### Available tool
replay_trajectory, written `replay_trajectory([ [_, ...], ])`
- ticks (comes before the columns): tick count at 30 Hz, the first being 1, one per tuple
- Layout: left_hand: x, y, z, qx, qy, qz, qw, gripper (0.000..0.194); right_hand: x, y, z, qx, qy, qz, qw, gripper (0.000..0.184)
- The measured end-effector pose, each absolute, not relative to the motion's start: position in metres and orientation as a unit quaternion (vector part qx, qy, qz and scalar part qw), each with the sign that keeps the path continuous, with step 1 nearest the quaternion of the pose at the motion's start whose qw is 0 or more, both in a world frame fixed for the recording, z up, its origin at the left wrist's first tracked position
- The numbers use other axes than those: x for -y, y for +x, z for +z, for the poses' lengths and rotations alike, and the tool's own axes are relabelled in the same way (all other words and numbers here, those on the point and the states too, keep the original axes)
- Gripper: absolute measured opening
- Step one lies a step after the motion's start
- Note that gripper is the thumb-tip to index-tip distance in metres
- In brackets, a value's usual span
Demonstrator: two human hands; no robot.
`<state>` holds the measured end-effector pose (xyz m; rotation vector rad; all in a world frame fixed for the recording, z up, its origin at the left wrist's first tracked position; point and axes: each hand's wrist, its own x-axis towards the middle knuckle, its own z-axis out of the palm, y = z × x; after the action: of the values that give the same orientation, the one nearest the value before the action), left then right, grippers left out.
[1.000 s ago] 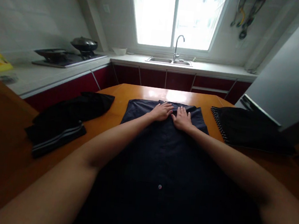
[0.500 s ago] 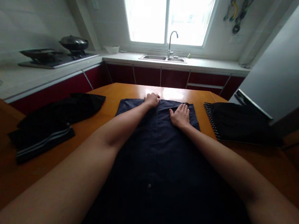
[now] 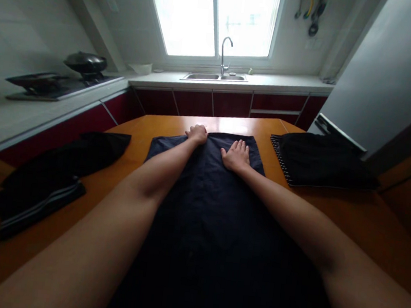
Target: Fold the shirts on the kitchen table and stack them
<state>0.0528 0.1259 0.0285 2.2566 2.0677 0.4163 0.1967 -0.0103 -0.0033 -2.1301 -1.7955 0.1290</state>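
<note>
A dark navy button-up shirt point(image 3: 214, 213) lies spread over the table, its far edge near the table's far end. At that edge is my left hand point(image 3: 197, 134), fingers curled and closed on the cloth near the middle; its fingertips are partly hidden. To the right, my right hand point(image 3: 236, 156) rests flat on the shirt just inside the far edge, fingers extended and holding nothing. The near part of the shirt is very dark, so its details are hard to make out.
On the orange wooden table point(image 3: 135, 124), a black garment with pale stripes point(image 3: 44, 181) lies at left. A folded black garment point(image 3: 325, 162) lies at right, near the grey refrigerator point(image 3: 386, 75). Beyond are a sink point(image 3: 201, 76) and a stove holding a wok point(image 3: 86, 63).
The view has shifted, so the room appears further left and slightly tilted. Both hands keep nearly the same places on the shirt; the right hand's fingers are a little more spread.
</note>
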Motion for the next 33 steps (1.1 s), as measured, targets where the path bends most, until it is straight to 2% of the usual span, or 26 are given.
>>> replay_trajectory([
  [2,-0.115,0.059,0.029,-0.65,0.741,0.171,-0.009,0.038,0.01,0.196,-0.003,0.631,-0.755,0.048,0.17,0.082],
  [5,-0.093,0.069,0.025,-0.514,0.834,0.194,-0.039,0.044,0.009,0.196,-0.003,0.674,-0.718,0.025,0.174,0.071],
  [7,-0.078,0.074,0.018,-0.408,0.901,0.148,-0.01,0.044,0.005,0.201,-0.004,0.739,-0.656,0.03,0.151,0.065],
  [9,-0.066,0.075,0.009,-0.369,0.924,0.093,0.027,0.046,-0.002,0.214,-0.004,0.774,-0.62,0.053,0.116,0.063],
  [13,-0.05,0.071,-0.002,-0.408,0.91,0.048,0.053,0.06,-0.014,0.257,0.002,0.694,-0.714,0.053,0.079,0.063],
  [16,-0.043,0.071,0.0,-0.421,0.904,0.03,0.059,0.066,-0.013,0.274,0.012,0.644,-0.76,0.018,0.087,0.063],
  [19,-0.035,0.074,0.004,-0.417,0.907,0.03,0.057,0.064,0.001,0.257,0.018,0.646,-0.755,-0.018,0.113,0.062],
  [23,-0.012,0.069,0.006,-0.417,0.901,0.119,0.01,0.058,0.028,0.209,0.011,0.705,-0.701,0.005,0.107,0.06],
  [26,0.008,0.04,0.005,-0.45,0.88,0.151,0.015,0.058,0.043,0.188,-0.001,0.729,-0.679,0.033,0.085,0.063],
  [33,0.013,-0.073,0.003,-0.627,0.773,0.084,0.039,0.071,0.046,0.19,-0.014,0.723,-0.686,0.009,0.078,0.065],
])
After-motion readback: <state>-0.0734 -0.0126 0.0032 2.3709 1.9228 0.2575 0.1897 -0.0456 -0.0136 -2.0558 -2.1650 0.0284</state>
